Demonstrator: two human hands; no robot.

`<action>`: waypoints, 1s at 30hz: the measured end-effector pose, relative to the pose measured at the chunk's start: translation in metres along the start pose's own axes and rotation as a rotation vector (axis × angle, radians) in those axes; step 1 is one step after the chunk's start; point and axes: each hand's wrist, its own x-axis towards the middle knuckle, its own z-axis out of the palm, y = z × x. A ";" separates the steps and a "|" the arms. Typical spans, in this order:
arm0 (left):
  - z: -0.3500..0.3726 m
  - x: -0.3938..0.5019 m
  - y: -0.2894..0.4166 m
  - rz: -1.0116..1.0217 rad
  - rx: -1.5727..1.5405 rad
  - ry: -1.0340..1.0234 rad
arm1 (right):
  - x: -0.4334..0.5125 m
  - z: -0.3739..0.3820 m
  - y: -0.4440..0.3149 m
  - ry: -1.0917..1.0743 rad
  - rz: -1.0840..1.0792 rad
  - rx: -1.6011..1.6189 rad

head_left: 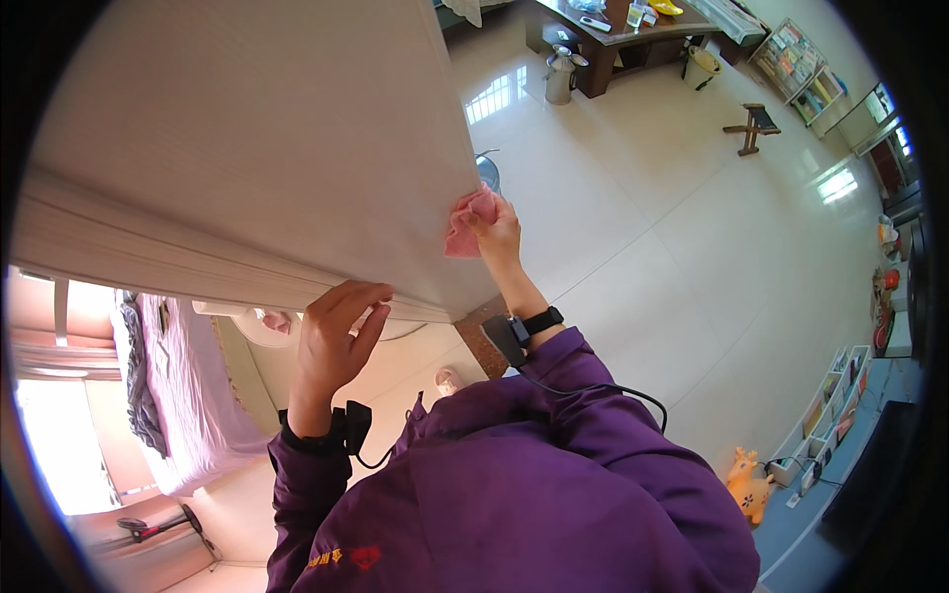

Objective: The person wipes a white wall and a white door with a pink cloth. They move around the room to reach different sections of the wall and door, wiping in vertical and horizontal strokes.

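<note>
In my right hand is a crumpled pink cloth, pressed at the outer edge of a broad pale wall. My left hand is by the grooved door-frame molding along the near side of that wall. Its fingers are bent and the thumb stands apart, with nothing visible between them; whether the fingertips touch the molding I cannot tell. Below the wall's end lies a brown speckled threshold. Partly hidden behind the wall edge, a blue-grey bucket stands on the floor.
On the tiled floor to the right are a metal can, a folding stool and a waste bin. A dark wooden table stands beyond. An orange deer toy is at lower right, a bed at left.
</note>
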 end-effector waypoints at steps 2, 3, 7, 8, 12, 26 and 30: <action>0.001 -0.002 0.000 -0.006 0.000 0.006 | -0.001 0.002 -0.010 0.086 -0.064 -0.169; 0.001 -0.003 0.000 -0.018 0.006 0.001 | 0.003 0.006 -0.024 0.098 -0.124 -0.177; -0.001 -0.003 0.001 -0.013 -0.009 0.011 | 0.041 0.045 -0.131 0.155 -0.438 -0.084; -0.003 -0.003 0.002 -0.022 -0.017 0.007 | 0.049 0.060 -0.155 0.266 -0.510 -0.178; -0.010 -0.005 0.004 -0.008 0.038 0.048 | 0.052 0.100 -0.183 0.431 -0.860 -0.558; -0.028 -0.020 -0.005 -0.060 0.062 0.182 | 0.071 0.077 -0.243 0.335 -1.267 -0.670; -0.028 -0.020 -0.002 -0.055 0.066 0.187 | 0.106 0.064 -0.327 0.169 -0.962 -0.297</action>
